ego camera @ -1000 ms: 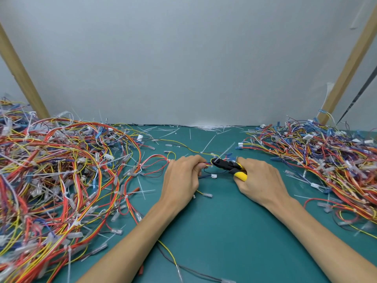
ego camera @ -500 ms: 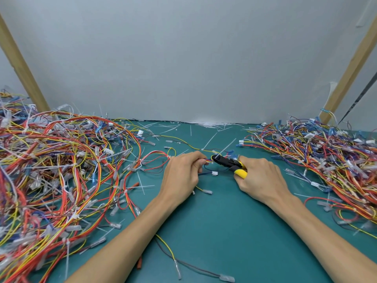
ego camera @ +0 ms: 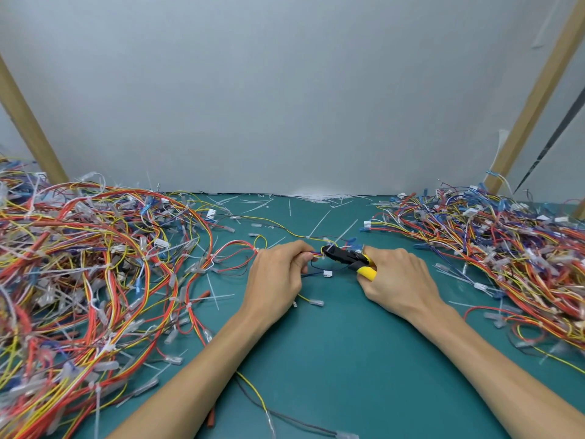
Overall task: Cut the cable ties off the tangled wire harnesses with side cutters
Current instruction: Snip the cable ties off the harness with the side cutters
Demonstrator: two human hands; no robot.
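Two hands on one small harness, cutter nose at the tie.
My left hand (ego camera: 278,270) pinches the thin bundle of red, yellow and blue wires (ego camera: 316,255) just above the teal mat (ego camera: 316,359). My right hand (ego camera: 399,277) grips the yellow-handled black side cutters (ego camera: 345,257), tips at the white plastic cable tie (ego camera: 329,247). I judge the wires light and floppy, so I hold close beside the tie and nip only the stiff plastic.

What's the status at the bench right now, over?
Left hand pinches wire bundle. Right hand grips cutters, nose at the bundle. Wire piles on both sides, none blocking.
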